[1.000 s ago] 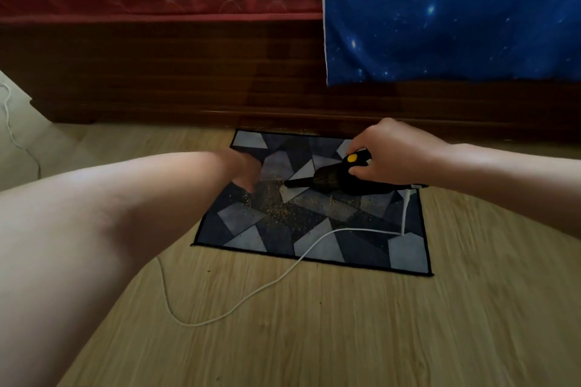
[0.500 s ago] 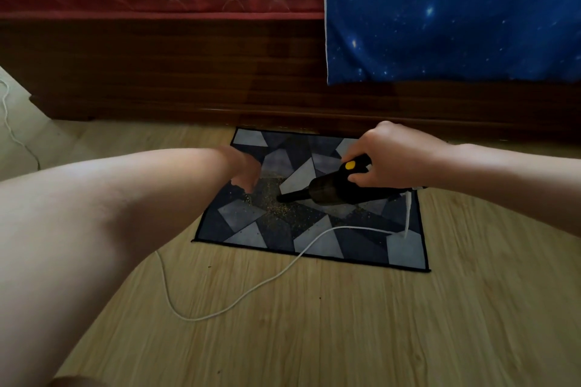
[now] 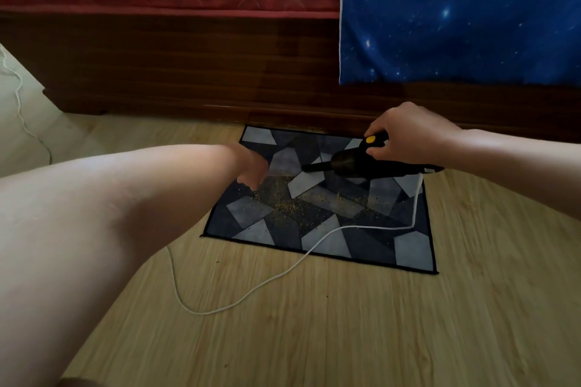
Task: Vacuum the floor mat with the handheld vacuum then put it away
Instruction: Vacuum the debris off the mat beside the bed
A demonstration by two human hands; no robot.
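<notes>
Since half a second earlier, the black handheld vacuum (image 3: pixel 349 162) had drawn back toward the mat's far right corner, its nozzle farther from the left hand. On the light wood-plank floor (image 3: pixel 314 339) lay the rectangular grey-and-navy geometric floor mat (image 3: pixel 361 242). The left hand (image 3: pixel 251 171) rested on its left part with fingers bent down; whether it gripped anything could not be told. The right hand (image 3: pixel 408 135) gripped the vacuum's handle above the mat. A thin white cord (image 3: pixel 251 295) trailed over mat and floor, and yellowish crumbs (image 3: pixel 283 201) speckled the mat's middle.
</notes>
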